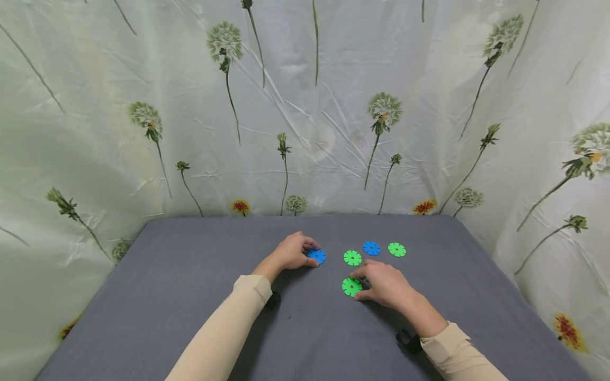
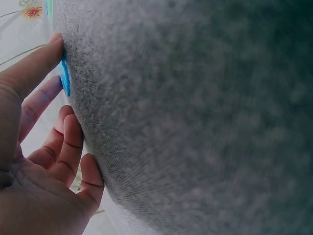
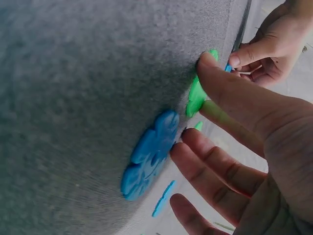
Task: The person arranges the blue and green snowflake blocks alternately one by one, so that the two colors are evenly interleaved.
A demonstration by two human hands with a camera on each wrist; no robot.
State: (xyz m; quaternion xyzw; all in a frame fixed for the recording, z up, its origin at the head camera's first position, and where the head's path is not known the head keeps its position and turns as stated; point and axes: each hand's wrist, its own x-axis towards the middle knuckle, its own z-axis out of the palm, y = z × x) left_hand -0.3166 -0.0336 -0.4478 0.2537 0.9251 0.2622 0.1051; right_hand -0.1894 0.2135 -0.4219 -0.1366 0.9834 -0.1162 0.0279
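Observation:
Thumb and index finger of my left hand span the edges of a notched blue plastic disc, which lies low at the grey cloth. Its other fingers rest loosely curled in the left wrist view. My right hand holds a notched green disc by opposite edges, thumb nearest me, index finger at the far side. In the right wrist view, another blue disc lies on the cloth beside the right middle fingers; in the head view the right hand hides it.
Beyond the right hand lie a green disc, a blue disc and another green disc, spaced apart. A grey cloth covers the table. A flower-printed curtain hangs behind it and along both sides.

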